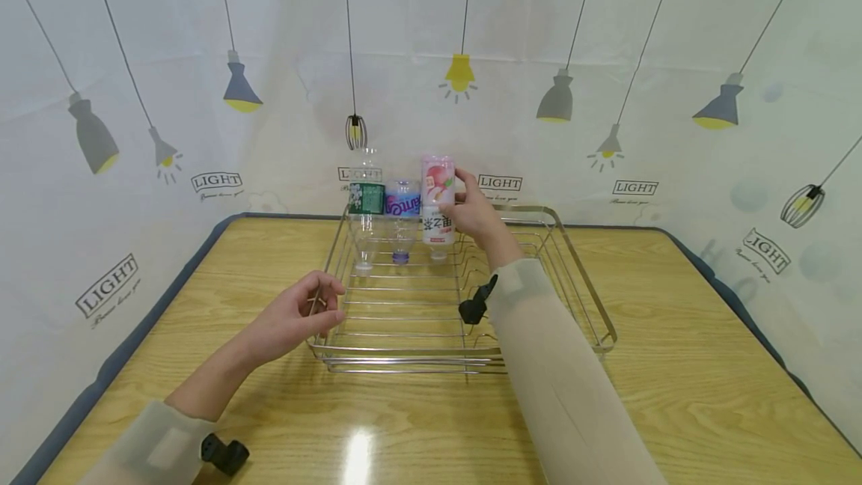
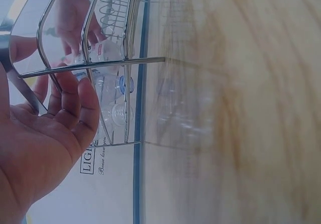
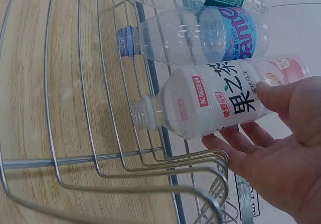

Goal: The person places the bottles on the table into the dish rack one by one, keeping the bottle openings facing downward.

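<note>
My right hand (image 1: 474,212) holds a tea bottle (image 3: 210,103) with a pink-and-white peach label, thumb on the label and fingers around the far side. The bottle is upside down, neck low over the back of a wire dish rack (image 1: 404,351). Beside it two more bottles stand upside down in the rack: one with a blue-purple label (image 1: 402,204) and a clear one with a green label (image 1: 367,199). Over the rack's left rim lies my left hand (image 1: 296,316), fingers loosely curled; whether it touches the rim I cannot tell.
The rack stands on a wood-grain table (image 1: 673,335). Bent wire dividers (image 3: 200,169) run along the rack's right part. A white curtain (image 1: 404,6) printed with lamps stands close behind the table and along both sides.
</note>
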The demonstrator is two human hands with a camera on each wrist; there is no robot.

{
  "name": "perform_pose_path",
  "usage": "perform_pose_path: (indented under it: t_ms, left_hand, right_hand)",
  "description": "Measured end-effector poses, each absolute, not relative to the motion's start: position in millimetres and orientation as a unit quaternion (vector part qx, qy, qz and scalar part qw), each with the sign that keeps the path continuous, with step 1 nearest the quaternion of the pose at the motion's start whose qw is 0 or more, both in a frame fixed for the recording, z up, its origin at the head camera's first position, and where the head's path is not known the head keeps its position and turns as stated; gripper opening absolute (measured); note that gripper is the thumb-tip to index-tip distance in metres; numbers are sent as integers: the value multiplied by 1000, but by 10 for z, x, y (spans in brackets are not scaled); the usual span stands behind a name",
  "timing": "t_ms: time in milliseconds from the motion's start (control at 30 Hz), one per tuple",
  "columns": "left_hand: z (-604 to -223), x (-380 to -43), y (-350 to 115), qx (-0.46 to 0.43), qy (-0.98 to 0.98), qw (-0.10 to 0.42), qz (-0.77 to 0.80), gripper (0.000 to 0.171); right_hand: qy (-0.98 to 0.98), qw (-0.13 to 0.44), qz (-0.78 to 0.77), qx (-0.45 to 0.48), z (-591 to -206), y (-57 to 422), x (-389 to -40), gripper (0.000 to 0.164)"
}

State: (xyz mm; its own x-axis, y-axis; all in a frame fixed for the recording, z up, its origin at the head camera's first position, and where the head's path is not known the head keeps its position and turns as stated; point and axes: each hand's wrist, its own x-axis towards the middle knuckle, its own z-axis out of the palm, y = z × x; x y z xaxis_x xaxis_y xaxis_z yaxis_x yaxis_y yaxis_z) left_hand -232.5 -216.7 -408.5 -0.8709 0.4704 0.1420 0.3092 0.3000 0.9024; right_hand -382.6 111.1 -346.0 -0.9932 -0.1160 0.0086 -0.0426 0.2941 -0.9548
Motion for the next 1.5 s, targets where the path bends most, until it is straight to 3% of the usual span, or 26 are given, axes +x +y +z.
perform_pose_path:
  t_ms: [800, 1100, 1500]
  left_hand:
    - [-4089, -2331, -2162, 240, 805, 81, 537, 34]
    - [-4071, -2343, -2162, 232, 810, 82, 532, 37]
    - [-4002, -2302, -2169, 201, 872, 59, 443, 54]
  right_hand:
    - [799, 39, -599, -37, -3421, 1153, -3799, 85]
    - [796, 4, -604, -34, -3407, 1214, -3826, 89]
    - [738, -78, -670, -14, -3155, 1273, -3759, 80]
